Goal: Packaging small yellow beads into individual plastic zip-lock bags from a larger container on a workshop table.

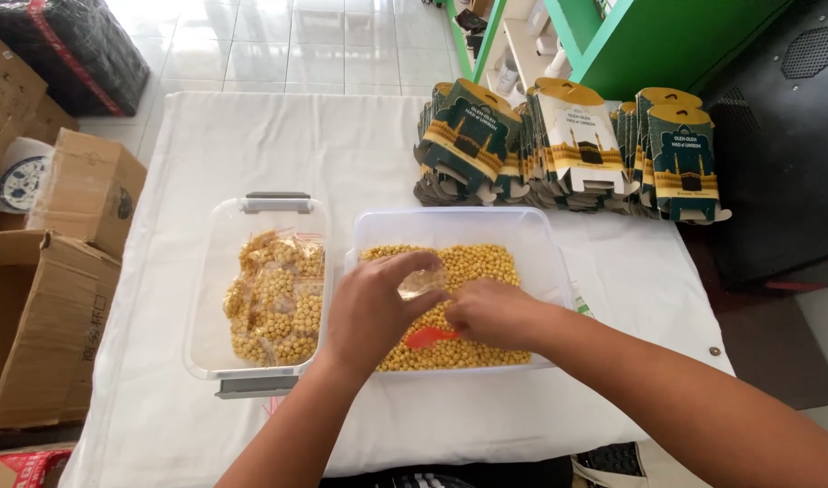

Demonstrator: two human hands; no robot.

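Pinching a small clear bag (420, 283) in curled left hand (371, 312) fingers over the tub of yellow beans (536, 237), right hand (492, 312) at three o'clock, seemingly closed on a red scoop (429, 338) pointing toward nine o'clock.

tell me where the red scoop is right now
In the head view, the red scoop lies on the yellow beans in the right-hand tub, under the right hand.

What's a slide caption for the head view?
Left hand holds a small clear bag while right hand works a red scoop in a tub of yellow beans.
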